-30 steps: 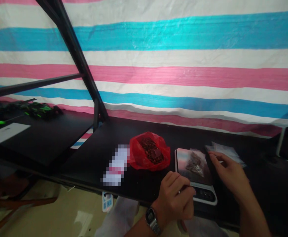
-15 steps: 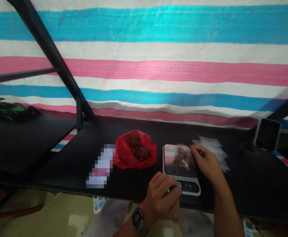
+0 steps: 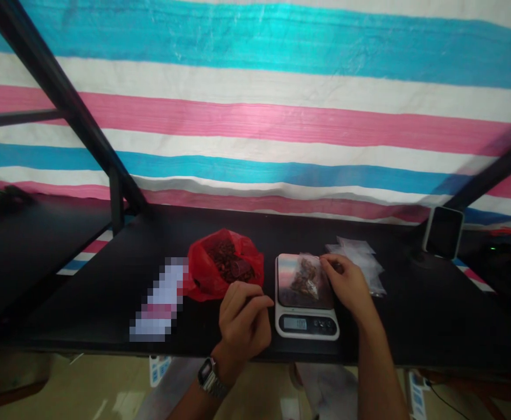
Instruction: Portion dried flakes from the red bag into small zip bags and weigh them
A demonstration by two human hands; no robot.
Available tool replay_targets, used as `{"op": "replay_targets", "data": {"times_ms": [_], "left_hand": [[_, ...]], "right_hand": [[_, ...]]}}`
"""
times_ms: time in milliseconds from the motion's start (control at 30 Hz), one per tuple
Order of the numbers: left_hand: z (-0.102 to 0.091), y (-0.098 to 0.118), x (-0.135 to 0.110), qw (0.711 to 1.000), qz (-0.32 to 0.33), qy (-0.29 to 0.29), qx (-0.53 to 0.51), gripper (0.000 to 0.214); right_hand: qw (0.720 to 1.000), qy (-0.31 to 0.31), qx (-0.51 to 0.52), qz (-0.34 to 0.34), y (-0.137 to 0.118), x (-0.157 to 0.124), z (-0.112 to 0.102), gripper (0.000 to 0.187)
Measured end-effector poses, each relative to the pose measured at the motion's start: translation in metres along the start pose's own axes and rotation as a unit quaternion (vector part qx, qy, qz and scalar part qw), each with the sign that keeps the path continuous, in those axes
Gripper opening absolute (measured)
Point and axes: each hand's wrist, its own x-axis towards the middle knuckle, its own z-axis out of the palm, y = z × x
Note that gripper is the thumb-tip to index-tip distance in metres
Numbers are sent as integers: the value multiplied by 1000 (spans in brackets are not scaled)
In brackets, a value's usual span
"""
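Observation:
On the white kitchen scale (image 3: pixel 307 326) lies a small clear plastic bag (image 3: pixel 305 279) with brown dried pieces in it. The scale's display is lit, with digits that look like 100. My right hand (image 3: pixel 347 284) is at the upper right of the pan, thumb and fingertips pinched at the bag's edge. My left hand (image 3: pixel 244 322), with a metal watch on the wrist, is curled closed left of the scale; the inside of its fingers is hidden. Just beyond it sits a red plastic bag (image 3: pixel 198 265), open at the top, holding brown pieces and a small cup (image 3: pixel 240 269).
Several flat clear bags (image 3: pixel 360 262) lie right of the scale on the black table (image 3: pixel 163 236). A dark-screened device on a stand (image 3: pixel 443 233) is farther right. A blurred-out strip (image 3: pixel 159 300) lies at left. Striped sheeting (image 3: pixel 255 122) hangs behind, with black frame bars at both sides.
My left hand has moved left, away from the scale's front, uncovering the display. My right hand stays at the bag's edge. The whole view has shifted slightly to the right.

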Motion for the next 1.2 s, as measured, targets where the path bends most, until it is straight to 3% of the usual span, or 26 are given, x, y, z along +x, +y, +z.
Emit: {"op": "replay_targets", "data": {"times_ms": [167, 333, 467, 633, 767, 967, 1200], "left_hand": [[4, -1, 3, 1000, -18, 4, -25, 28], [14, -8, 2, 986, -144, -55, -59, 27], [19, -13, -1, 960, -230, -100, -124, 37], [16, -18, -2, 923, -323, -25, -208, 44], [6, -25, 0, 938, -306, 6, -161, 44], [-7, -24, 5, 947, -298, -16, -118, 40], [-6, -20, 7, 931, -350, 74, -73, 38]], "right_hand": [[999, 3, 44, -17, -20, -3, -5, 36], [992, 1, 113, -55, -65, -16, -9, 22], [986, -49, 127, -93, -97, -24, 4, 16], [974, -103, 122, -159, -122, -14, 27, 14], [966, -119, 156, -170, -128, -16, 44, 16], [972, 3, 196, -130, -115, -36, 62, 8], [954, -51, 283, -86, -107, -44, 70, 16]]}}
